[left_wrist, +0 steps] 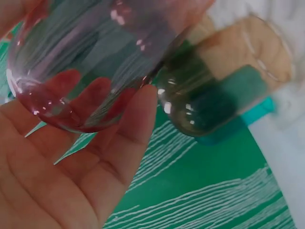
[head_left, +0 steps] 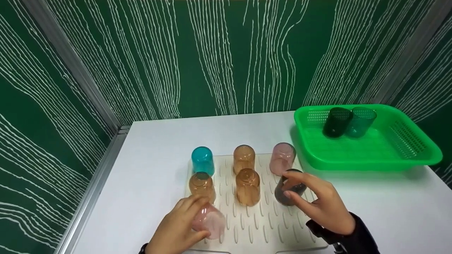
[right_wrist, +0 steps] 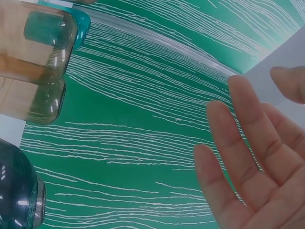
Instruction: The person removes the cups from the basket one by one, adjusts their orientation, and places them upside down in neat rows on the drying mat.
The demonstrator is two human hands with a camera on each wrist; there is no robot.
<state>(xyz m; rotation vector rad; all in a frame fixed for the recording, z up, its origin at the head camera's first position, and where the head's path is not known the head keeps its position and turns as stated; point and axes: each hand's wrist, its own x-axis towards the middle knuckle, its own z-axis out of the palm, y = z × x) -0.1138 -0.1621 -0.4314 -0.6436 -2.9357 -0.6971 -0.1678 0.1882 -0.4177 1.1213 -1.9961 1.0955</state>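
My left hand (head_left: pixel 178 224) grips a pink glass (head_left: pixel 214 223) between thumb and fingers at the mat's near left; in the left wrist view the same pink glass (left_wrist: pixel 90 67) lies across the fingers. My right hand (head_left: pixel 323 203) is by a dark grey glass (head_left: pixel 290 197) at the mat's right. In the right wrist view its fingers (right_wrist: pixel 248 124) are spread, with a gap to the dark glass (right_wrist: pixel 16 186). Behind the left hand stands an amber glass (head_left: pixel 202 185), a blue one (head_left: pixel 203 160) beyond it. Two more amber glasses (head_left: pixel 248 192) stand mid-mat.
Under the glasses lies a cream ridged draining mat (head_left: pixel 250 229) on a white table (head_left: pixel 155 155). Another pink glass (head_left: pixel 282 157) stands at the far right of the mat. A green basket (head_left: pixel 370 164) at the right contains a dark glass (head_left: pixel 337 123) and a teal glass (head_left: pixel 362 121).
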